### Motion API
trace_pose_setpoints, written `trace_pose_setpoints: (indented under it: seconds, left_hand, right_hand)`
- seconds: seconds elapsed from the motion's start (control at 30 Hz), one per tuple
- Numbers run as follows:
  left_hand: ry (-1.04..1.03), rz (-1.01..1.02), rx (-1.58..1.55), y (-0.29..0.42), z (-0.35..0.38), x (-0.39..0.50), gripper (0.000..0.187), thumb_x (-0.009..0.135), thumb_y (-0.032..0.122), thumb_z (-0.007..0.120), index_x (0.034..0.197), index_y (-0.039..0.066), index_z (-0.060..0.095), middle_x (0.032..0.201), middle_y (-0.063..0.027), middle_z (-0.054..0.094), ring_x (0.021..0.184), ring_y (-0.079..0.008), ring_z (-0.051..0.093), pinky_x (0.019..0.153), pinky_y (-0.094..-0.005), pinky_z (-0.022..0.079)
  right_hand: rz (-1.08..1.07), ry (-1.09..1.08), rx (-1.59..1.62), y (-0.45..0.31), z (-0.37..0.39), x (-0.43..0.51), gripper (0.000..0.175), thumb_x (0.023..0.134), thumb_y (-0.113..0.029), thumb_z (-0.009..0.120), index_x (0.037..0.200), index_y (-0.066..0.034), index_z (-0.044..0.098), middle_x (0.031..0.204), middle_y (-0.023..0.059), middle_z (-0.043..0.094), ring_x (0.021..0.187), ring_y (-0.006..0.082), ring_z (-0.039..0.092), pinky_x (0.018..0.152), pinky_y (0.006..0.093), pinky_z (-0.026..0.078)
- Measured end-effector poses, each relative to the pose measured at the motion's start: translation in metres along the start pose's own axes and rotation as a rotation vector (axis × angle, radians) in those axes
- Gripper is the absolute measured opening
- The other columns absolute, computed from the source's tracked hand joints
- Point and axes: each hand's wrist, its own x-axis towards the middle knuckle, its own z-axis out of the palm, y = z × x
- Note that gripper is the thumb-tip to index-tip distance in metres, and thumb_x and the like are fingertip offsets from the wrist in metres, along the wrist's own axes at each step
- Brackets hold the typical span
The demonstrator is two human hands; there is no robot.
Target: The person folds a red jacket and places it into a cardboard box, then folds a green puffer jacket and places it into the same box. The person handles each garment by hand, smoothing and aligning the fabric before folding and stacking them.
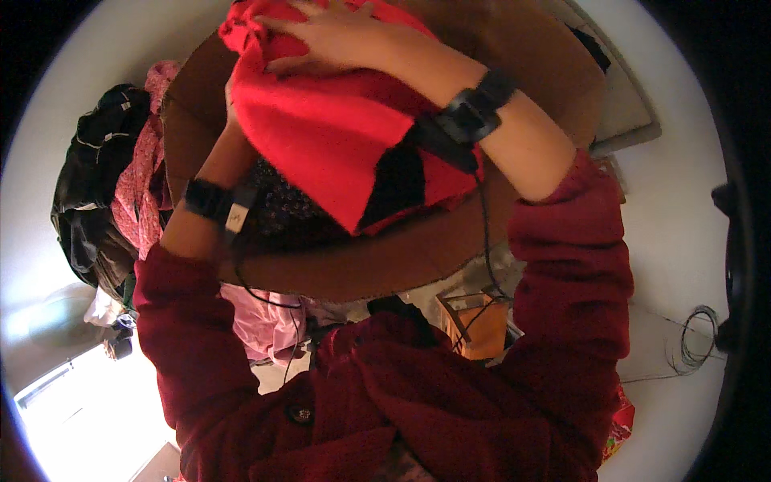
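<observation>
A bright red piece of cloth with a black patch hangs in folds over a brown round table. My right hand lies on top of the cloth near its bunched upper left end, fingers spread. My left hand is at the cloth's left edge, mostly hidden behind it, so its fingers do not show. Beneath the cloth lies a dark speckled fabric. Black bands with cables sit on both wrists.
Dark jackets and a pink patterned garment hang at the left. Below the table are pink fabric and a small wooden stool or box. A coiled wire is by the right wall. Cables run from my wrists.
</observation>
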Motion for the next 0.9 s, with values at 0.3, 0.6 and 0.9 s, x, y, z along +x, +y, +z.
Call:
trace_pose_setpoints:
  seconds: [0.3, 0.6, 0.9]
  left_hand:
    - [0.801, -0.275, 0.390, 0.057, -0.087, -0.101, 0.047, 0.092, 0.034, 0.042, 0.127, 0.004, 0.045, 0.125, -0.0159, 0.051, 0.110, -0.0277, 0.054, 0.089, -0.0416, 0.048]
    - [0.238, -1.268, 1.627, 0.068, -0.067, -0.103, 0.042, 0.085, 0.028, 0.056, 0.118, 0.002, 0.052, 0.112, -0.0139, 0.058, 0.098, -0.0257, 0.057, 0.083, -0.0363, 0.046]
    - [0.716, -0.698, 1.427, 0.130, 0.100, -0.119, 0.052, 0.092, 0.021, 0.050, 0.138, 0.002, 0.034, 0.138, -0.0119, 0.040, 0.127, -0.0215, 0.040, 0.104, -0.0331, 0.031]
  right_hand:
    - [0.053, -0.082, 0.055, -0.038, 0.152, 0.071, 0.077, 0.076, -0.071, 0.046, 0.141, -0.0398, 0.020, 0.149, 0.0111, 0.017, 0.127, 0.0481, 0.027, 0.091, 0.0702, 0.030]
    - [0.152, -0.213, 0.061, -0.085, 0.287, 0.034, 0.076, 0.082, -0.056, 0.051, 0.144, -0.0305, 0.016, 0.151, 0.0143, 0.008, 0.134, 0.0488, 0.010, 0.091, 0.0768, 0.015]
    - [0.218, -0.029, 0.059, -0.115, 0.320, 0.039, 0.075, 0.078, -0.056, 0.054, 0.142, -0.0278, 0.027, 0.151, 0.0155, 0.008, 0.135, 0.0466, 0.003, 0.089, 0.0797, 0.005]
